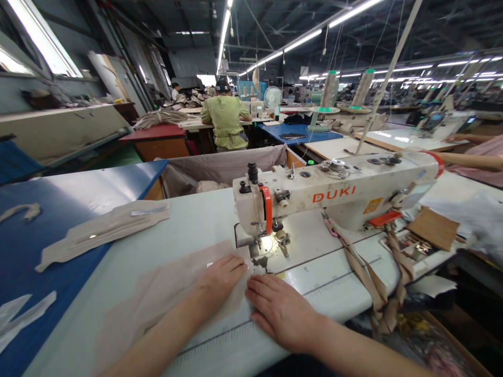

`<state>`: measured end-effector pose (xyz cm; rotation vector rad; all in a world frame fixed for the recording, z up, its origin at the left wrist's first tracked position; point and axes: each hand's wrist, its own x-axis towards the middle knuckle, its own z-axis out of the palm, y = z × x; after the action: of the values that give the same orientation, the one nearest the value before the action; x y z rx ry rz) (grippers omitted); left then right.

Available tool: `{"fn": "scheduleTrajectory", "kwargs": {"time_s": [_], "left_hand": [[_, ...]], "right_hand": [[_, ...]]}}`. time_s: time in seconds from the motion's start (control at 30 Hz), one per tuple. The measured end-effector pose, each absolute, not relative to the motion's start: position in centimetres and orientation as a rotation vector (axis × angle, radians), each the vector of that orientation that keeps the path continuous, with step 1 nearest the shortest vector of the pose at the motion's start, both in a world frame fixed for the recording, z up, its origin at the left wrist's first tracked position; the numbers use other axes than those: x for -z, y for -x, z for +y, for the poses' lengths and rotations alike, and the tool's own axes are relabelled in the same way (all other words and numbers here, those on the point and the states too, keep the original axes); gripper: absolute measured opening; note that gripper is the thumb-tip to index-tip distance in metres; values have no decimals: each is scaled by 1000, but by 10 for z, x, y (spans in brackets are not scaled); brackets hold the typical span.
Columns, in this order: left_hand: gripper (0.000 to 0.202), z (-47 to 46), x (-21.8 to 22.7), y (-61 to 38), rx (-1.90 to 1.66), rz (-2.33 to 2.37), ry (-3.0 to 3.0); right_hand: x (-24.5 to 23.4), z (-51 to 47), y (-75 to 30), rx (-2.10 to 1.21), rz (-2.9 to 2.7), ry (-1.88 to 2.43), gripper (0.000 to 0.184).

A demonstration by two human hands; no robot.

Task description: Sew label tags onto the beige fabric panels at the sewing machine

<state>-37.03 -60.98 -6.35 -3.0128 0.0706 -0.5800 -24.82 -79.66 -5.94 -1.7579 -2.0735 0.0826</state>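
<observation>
Beige fabric (168, 277) lies on the pale worktop (196, 212), its far corner just before the lit needle area. From here I see the left hand (222, 277) palm down on it, fingers loosely extended — pressing, not gripping. The right hand (281, 309) is palm down at the cloth's right edge, fingers together, grasping nothing visible. Beyond stands the white DUKI sewing machine (294, 193); tan strips (363, 267) hang to its right — farther off, someone in a yellow-green top (226, 115) sits facing away.
</observation>
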Motion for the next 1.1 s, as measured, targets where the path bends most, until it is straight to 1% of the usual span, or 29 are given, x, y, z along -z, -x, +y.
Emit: {"fn": "scheduleTrajectory", "kwargs": {"time_s": [0.17, 0.43, 0.6, 0.93, 1.1], "left_hand": [[28, -609, 67, 370, 731, 127, 2983], [27, -612, 69, 368, 764, 130, 2969], [31, -611, 71, 370, 804, 152, 2911], [31, -612, 68, 369, 817, 162, 2907], [31, -610, 69, 370, 760, 161, 2936]], "right_hand": [[57, -796, 249, -84, -2063, 1765, 39], [56, -797, 248, -101, -2059, 1758, 39], [58, -796, 248, -82, -2054, 1750, 39], [60, -796, 249, -56, -2065, 1756, 39], [61, -799, 252, -67, -2081, 1770, 45]]}}
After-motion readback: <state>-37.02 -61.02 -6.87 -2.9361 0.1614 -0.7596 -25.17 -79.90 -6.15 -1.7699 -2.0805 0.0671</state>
